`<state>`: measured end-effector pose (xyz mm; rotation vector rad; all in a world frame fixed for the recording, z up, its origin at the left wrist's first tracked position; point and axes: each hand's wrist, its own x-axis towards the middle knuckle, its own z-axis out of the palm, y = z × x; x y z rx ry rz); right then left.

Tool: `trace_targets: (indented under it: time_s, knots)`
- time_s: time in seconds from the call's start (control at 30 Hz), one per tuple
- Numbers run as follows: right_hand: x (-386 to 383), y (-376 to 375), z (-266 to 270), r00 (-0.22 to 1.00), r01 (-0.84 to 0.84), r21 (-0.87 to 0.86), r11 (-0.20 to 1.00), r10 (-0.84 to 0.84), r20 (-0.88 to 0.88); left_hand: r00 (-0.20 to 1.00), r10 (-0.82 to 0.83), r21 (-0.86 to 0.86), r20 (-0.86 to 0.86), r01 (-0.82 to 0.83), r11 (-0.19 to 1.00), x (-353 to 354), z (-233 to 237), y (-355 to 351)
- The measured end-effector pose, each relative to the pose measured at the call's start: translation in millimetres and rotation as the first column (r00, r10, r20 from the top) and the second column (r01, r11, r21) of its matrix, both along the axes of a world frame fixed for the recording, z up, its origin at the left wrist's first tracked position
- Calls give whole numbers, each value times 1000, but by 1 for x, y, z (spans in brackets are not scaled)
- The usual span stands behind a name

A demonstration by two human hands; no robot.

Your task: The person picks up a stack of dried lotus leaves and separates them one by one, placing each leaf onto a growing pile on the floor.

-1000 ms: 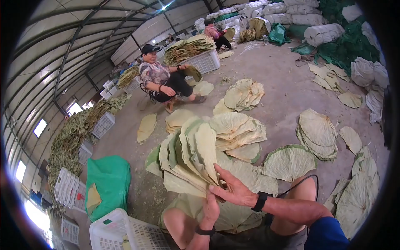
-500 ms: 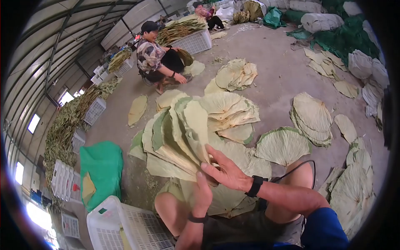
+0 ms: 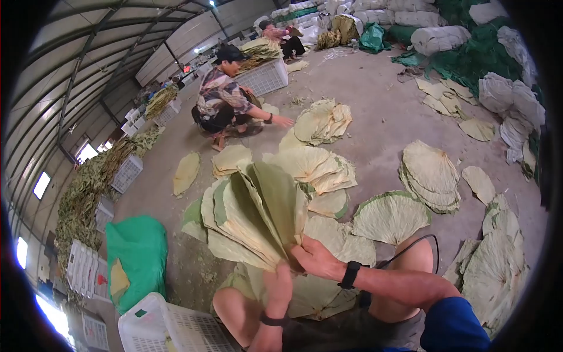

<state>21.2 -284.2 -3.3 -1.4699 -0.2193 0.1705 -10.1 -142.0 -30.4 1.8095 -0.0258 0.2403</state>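
A fanned bunch of dried lotus leaves, pale green and folded, stands up in front of my knees. My right hand, wearing a black wristband, is closed on the lower right edge of the bunch. Closed around the narrow bottom end is my left hand, slightly blurred, its fingertips partly hidden by the leaves. More flat leaves lie beneath my hands and between my legs. Beyond the bunch rests a leaf pile.
A white crate and a green sack are at my left. Leaf piles spread over the floor to the right. A squatting co-worker reaches toward a far leaf pile. White and green bundles line the back.
My right hand has gone from spread fingers to a closed grip on the leaves. The upright leaves have swung open. The co-worker has stretched an arm toward the far pile.
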Motion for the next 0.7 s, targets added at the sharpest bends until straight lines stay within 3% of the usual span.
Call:
trace_targets:
  time_s: [0.07, 0.13, 0.27, 0.3, 0.4, 0.47, 0.53, 0.6, 0.67, 0.7]
  knots:
    - [4, 3, -19, 994, -99, 97, 990, 104, -42, 999, 26, -96, -43, -30, 995, -1, 8, -4]
    - [1, 5, -20, 997, -73, 149, 986, 77, -25, 998, 47, -90, 29, -44, 995, -2, 3, -3]
    - [-4, 8, -16, 999, -54, 243, 968, 51, 20, 999, 35, -268, 39, -23, 963, 7, -31, 7]
    - [-4, 9, -18, 998, -59, 242, 969, 54, 26, 992, 48, -291, 121, -11, 957, 12, -42, 8]
    - [2, 10, -32, 990, -26, 170, 985, 2, 140, 970, 102, -298, 222, -32, 954, 19, -56, 1]
    - [9, 7, -50, 980, 13, -7, 1000, -12, 197, 992, 35, -264, 124, -1, 964, 18, -58, 6]
    - [17, 2, -60, 978, 68, -58, 996, -55, 201, 998, 3, -210, -64, -16, 978, 11, -29, -6]
    - [22, -10, -58, 973, 125, -111, 986, -100, 208, 995, -11, -217, -95, -10, 976, 21, -50, -2]
    - [30, -32, -45, 971, 157, -282, 946, -201, -132, 992, -104, -30, -78, 102, 994, 31, -74, 6]
    - [40, -40, -63, 958, 234, -148, 961, -254, -135, 977, -208, 468, 54, 159, 869, 38, -83, 20]
